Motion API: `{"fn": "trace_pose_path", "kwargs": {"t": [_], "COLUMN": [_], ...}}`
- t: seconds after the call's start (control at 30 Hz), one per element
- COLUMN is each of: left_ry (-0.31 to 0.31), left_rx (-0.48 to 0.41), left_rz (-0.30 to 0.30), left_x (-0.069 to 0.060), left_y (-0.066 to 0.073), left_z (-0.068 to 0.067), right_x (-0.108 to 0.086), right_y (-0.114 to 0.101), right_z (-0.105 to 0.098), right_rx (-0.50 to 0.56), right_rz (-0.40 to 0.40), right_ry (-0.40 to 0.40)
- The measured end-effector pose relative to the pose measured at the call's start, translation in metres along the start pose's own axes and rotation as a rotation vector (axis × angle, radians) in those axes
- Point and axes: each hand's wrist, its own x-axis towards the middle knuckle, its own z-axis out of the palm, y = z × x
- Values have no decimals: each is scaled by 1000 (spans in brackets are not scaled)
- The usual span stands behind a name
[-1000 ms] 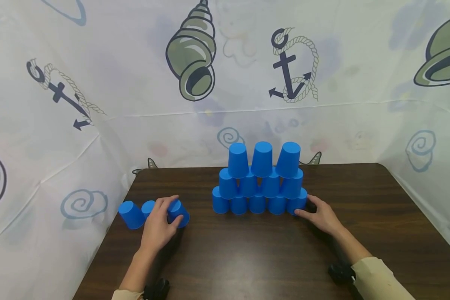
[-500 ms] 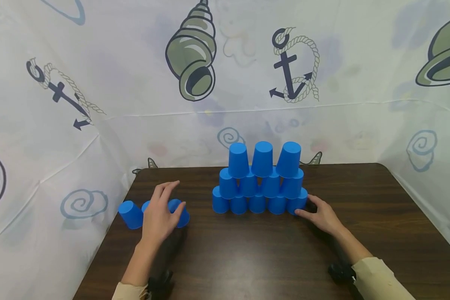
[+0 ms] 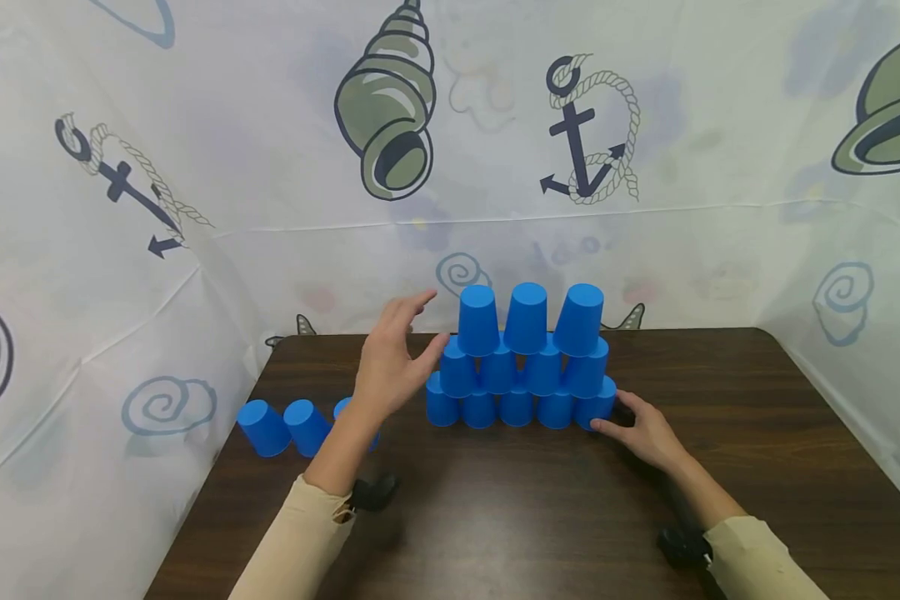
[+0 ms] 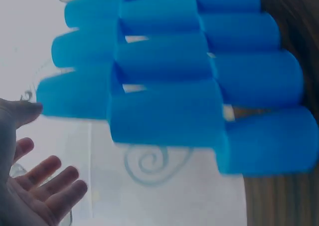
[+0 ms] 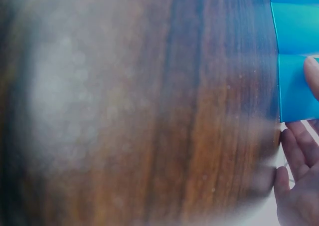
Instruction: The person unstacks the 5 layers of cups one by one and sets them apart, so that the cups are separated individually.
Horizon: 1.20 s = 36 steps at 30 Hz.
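Note:
Blue cups [image 3: 527, 321] stand upside down in a three-row stack on the brown table [image 3: 495, 508]. My left hand [image 3: 390, 362] is raised just left of the stack, fingers spread and holding nothing. In the left wrist view its thumb [image 4: 22, 112] is close to the nearest top-row cup [image 4: 75, 94]; whether they touch I cannot tell. My right hand [image 3: 645, 432] holds the bottom row's right-end cup [image 3: 594, 407], thumb in front and fingers round its side. Three loose cups stand at the left: two in full view [image 3: 264, 427] [image 3: 307, 427], one [image 3: 342, 407] mostly behind my left forearm.
A white patterned cloth [image 3: 495, 167] hangs behind the table and along both sides. The table's back edge runs close behind the stack. A dark wrist device [image 3: 375, 492] sits at my left wrist, another [image 3: 682, 546] at my right.
My left hand has left the loose cups and moved right and upward to the stack's left side, with nothing in it. My right hand and the stacked cups stay in place.

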Motion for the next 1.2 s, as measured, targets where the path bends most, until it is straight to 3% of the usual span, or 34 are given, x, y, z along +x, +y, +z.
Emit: {"fn": "trace_pose_path", "kwargs": {"t": [0.13,0.37,0.77,1.2], "left_ry": [-63,-105,-114,-56], "left_rx": [-72,-71,-39,-13], "left_rz": [19,8,-19,-30], "left_x": [14,21,18,17], "left_y": [12,23,23,21], "left_z": [10,22,31,41], "right_x": [-5,-7,-8,-5], "right_y": [0,-1,1,-1], "right_z": [3,4,4,3], "right_rx": [1,5,5,8], "right_rz": [9,26,10,-5], "right_ry": [9,8,15,18]}}
